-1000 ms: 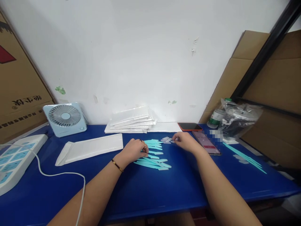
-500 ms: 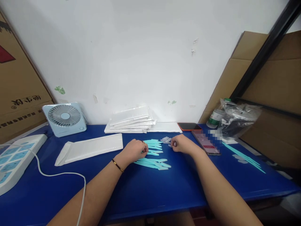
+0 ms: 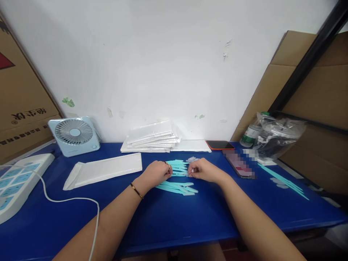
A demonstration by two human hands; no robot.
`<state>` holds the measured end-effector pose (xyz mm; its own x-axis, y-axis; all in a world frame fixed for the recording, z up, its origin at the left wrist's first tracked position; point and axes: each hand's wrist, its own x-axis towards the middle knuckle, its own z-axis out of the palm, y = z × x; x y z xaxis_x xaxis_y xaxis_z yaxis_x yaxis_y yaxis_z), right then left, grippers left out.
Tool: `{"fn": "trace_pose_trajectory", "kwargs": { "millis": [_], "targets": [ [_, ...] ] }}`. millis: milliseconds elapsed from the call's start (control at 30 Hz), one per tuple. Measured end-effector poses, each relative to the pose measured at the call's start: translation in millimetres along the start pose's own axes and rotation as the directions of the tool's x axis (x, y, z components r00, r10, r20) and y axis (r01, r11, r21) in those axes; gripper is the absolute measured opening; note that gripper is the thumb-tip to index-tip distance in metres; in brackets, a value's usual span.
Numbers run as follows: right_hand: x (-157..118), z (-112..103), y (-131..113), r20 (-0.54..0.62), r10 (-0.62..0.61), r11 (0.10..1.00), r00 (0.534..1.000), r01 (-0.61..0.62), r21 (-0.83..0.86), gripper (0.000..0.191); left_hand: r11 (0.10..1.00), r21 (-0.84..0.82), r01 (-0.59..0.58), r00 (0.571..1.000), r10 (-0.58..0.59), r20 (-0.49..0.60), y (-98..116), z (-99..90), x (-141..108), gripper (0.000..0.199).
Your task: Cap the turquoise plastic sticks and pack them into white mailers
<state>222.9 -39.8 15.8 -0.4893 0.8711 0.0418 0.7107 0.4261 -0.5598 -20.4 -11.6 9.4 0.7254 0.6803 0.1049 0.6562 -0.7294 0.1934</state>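
Observation:
My left hand (image 3: 159, 172) is closed on the handle end of a turquoise stick (image 3: 178, 174), between two groups of similar sticks. Nearer the front edge lies a fanned bunch of turquoise sticks (image 3: 178, 188); another group (image 3: 176, 165) lies just behind. My right hand (image 3: 199, 169) is pinched at the pale tip of the held stick, with a small translucent piece that is mostly hidden by the fingers. Behind that hand sits a little pile of translucent caps (image 3: 191, 159).
White padded packets (image 3: 150, 136) are stacked by the wall, and one (image 3: 104, 170) lies at left. A fan (image 3: 74, 136), power strip (image 3: 23, 179) and cable stand further left. Two phones (image 3: 220, 145), a bottle (image 3: 250, 135), plastic bag and more turquoise sticks (image 3: 284, 180) are at right.
My right hand has moved left from beside the cap pile to the tip of the stick in my left hand. My left hand has barely moved.

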Motion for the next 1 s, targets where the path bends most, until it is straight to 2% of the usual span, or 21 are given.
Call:
{"fn": "trace_pose_trajectory", "kwargs": {
  "millis": [167, 300, 367, 433, 567, 633, 800, 1000],
  "targets": [
    [4, 10, -1, -0.009, -0.053, 0.999, 0.999, 0.053, 0.002, 0.010, 0.998, -0.058, -0.002, 1.000, 0.003, 0.013, 3, 2.8, 0, 0.016],
    [5, 16, -5, 0.028, -0.076, 0.995, 0.997, 0.074, 0.068, 0.009, 0.993, -0.114, -0.007, 0.999, 0.011, 0.035, 7, 7.2, 1, 0.015],
    [4, 13, -2, 0.050, -0.059, 0.992, 0.997, 0.053, 0.113, 0.011, 0.991, -0.136, -0.005, 0.999, 0.011, 0.041, 6, 7.3, 1, 0.014],
    [1, 5, 6, 0.005, -0.005, 0.992, 1.000, 0.005, 0.125, 0.014, 0.989, -0.148, -0.006, 1.000, 0.007, 0.008, 5, 6.0, 1, 0.017],
    [-5, -17, 26, -0.241, 0.118, 0.992, 0.963, -0.124, -0.011, 0.016, 0.995, -0.099, -0.020, 0.998, 0.014, -0.061, 2, 3.7, 0, 0.025],
    [-6, -22, 33, -0.289, 0.119, 0.983, 0.950, -0.153, -0.098, 0.016, 0.996, -0.089, -0.027, 0.999, 0.023, -0.041, 4, 3.5, -2, 0.024],
    [3, -12, 35, -0.255, 0.073, 0.957, 0.964, -0.140, -0.254, 0.016, 0.990, -0.125, -0.071, 0.997, 0.074, 0.020, 12, 3.1, -4, 0.022],
    [6, -6, 31, -0.208, 0.062, 0.959, 0.976, -0.116, -0.257, 0.011, 0.997, 0.068, 0.021, 0.995, -0.015, -0.097, 3, 4.8, 1, 0.025]
  ]
}}
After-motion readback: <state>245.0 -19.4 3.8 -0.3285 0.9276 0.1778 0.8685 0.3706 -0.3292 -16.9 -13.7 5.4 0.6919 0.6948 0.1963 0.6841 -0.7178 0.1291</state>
